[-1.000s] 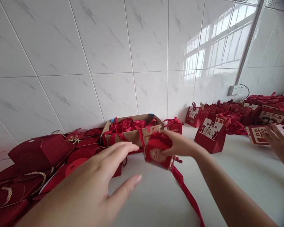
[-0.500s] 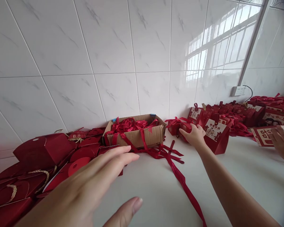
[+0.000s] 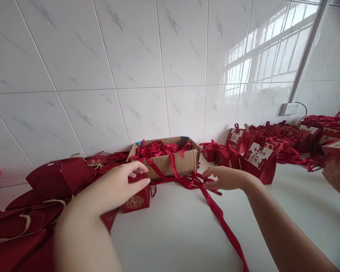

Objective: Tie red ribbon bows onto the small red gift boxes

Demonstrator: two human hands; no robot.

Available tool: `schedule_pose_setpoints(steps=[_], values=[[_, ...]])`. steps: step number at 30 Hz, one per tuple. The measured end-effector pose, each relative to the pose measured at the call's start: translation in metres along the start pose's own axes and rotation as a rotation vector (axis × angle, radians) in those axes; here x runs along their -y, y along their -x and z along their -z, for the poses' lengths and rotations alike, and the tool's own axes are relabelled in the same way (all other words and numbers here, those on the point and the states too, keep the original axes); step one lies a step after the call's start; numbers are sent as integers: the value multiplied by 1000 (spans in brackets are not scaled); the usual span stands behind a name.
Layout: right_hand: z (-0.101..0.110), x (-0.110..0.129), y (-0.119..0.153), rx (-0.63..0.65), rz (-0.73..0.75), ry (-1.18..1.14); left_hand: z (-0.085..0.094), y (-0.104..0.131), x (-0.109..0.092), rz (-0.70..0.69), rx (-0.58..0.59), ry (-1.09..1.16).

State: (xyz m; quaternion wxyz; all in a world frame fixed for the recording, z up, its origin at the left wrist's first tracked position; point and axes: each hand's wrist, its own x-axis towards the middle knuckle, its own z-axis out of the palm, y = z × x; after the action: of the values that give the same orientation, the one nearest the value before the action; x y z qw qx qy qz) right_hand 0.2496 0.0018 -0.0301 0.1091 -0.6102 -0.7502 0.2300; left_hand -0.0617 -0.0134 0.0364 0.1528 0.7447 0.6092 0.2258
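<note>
Left hand [image 3: 117,185] gripping small red box [image 3: 136,196]; right hand [image 3: 225,178] touching ribbon [image 3: 212,204].

I read this as a home room used for packing wedding favours: glossy white wall tiles [image 3: 147,49], a white counter [image 3: 187,234], a wall socket [image 3: 289,108] far right, red gift boxes [image 3: 257,160], a ribbon-filled carton [image 3: 172,160].

Glossy tiled wall [image 3: 147,49]; satin ribbons [image 3: 215,211]; matt corrugated cardboard box [image 3: 181,162]; smooth white counter [image 3: 181,234]
</note>
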Motion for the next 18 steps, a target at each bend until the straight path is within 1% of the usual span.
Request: schedule_pose_setpoints(steps=[1,3,5,7,9,11,13,16,18], values=[[-1,2,1,46,15,22,-2,-12,5,16,48,-13],[-4,4,0,108,16,55,-11,-36,19,95,42,-54],[-6,6,-3,128,-1,61,-25,-56,31,221,7,-118],[-9,7,-6,150,-12,70,-39,-70,40,284,20,-167],[-13,8,-10,190,-22,103,-49,-77,43,298,44,-189],[-17,8,-14,228,-42,143,-52,-77,40,289,78,-195],[-21,8,-17,246,-63,158,-50,-71,32,257,135,-178],[-29,9,-21,247,-62,156,-46,-59,13,122,307,-81],[-33,9,-24,209,-30,146,-47,-54,-1,6,420,9]])
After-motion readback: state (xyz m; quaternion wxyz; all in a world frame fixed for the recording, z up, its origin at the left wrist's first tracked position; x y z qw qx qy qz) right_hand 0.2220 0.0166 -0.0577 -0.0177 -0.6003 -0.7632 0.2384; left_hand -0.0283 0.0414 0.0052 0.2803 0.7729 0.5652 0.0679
